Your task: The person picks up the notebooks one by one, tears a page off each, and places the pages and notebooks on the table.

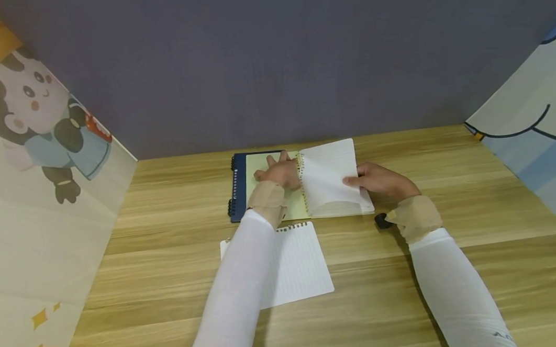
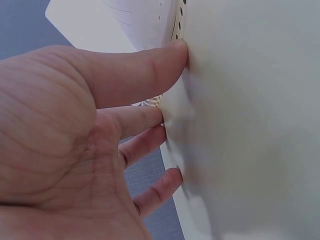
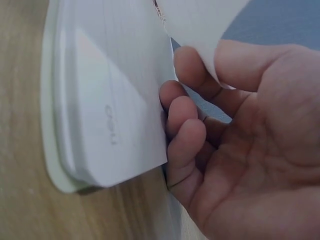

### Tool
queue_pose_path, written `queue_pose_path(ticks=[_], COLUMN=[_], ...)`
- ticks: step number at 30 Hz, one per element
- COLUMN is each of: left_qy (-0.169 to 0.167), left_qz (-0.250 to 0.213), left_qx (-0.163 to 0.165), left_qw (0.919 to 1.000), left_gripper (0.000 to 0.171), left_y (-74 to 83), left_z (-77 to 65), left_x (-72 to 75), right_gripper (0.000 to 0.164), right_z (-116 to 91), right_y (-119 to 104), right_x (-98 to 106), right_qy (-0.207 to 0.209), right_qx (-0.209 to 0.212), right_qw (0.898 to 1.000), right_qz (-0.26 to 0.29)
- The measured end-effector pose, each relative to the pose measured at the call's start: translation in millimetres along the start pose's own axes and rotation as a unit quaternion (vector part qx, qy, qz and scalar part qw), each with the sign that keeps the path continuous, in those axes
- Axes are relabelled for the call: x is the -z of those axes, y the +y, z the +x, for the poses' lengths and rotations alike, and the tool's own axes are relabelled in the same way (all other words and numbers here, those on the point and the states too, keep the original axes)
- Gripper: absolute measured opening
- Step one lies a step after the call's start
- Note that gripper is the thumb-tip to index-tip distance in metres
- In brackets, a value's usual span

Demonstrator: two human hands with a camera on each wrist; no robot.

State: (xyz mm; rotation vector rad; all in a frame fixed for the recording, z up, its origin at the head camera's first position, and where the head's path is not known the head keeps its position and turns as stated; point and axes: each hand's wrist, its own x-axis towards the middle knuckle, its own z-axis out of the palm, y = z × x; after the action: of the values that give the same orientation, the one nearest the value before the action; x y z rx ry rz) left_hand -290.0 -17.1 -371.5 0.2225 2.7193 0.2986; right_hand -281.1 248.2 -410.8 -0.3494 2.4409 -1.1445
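- Near on the wooden surface (image 1: 379, 309), a loose lined sheet (image 1: 303, 264) lies flat, its row of torn holes at the far edge; the left sleeve (image 1: 236, 285) passes above it.
- Farther, in the middle, the ring notebook (image 1: 313, 187) lies open; at its right side the right hand (image 1: 381, 179) has its grip closed, pinching one raised white page between thumb and finger.
- The left hand (image 1: 281, 173) has its grip spread, fingers touching the cream page (image 1: 296, 208), holding nothing.
- At left, a dark blue cover (image 1: 239, 191) shows.
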Motion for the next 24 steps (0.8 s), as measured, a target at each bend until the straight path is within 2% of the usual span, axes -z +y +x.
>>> queue_pose_path(ticks=[12, 17, 24], left_qy=[0.008, 0.005, 0.009], left_qz=[-0.003, -0.016, -0.02], left_qx=[0.003, 0.0, -0.003], left_qw=[1.0, 0.9999, 0.9997], left_gripper=[0.074, 0.066, 0.065], left_y=[1.7, 2.1, 2.9], left_z=[1.0, 1.3, -0.1], left_x=[-1.0, -1.3, -0.8], right_gripper=[0.044, 0.043, 0.048], right_z=[-1.7, -3.1, -6.5], right_y=[2.2, 2.8, 7.7], right_x=[3.8, 6.0, 10.5], right_qy=[-0.02, -0.031, -0.037], right_qx=[0.012, 0.012, 0.011], right_qw=[1.0, 0.999, 0.999], right_qz=[-0.002, 0.013, 0.034])
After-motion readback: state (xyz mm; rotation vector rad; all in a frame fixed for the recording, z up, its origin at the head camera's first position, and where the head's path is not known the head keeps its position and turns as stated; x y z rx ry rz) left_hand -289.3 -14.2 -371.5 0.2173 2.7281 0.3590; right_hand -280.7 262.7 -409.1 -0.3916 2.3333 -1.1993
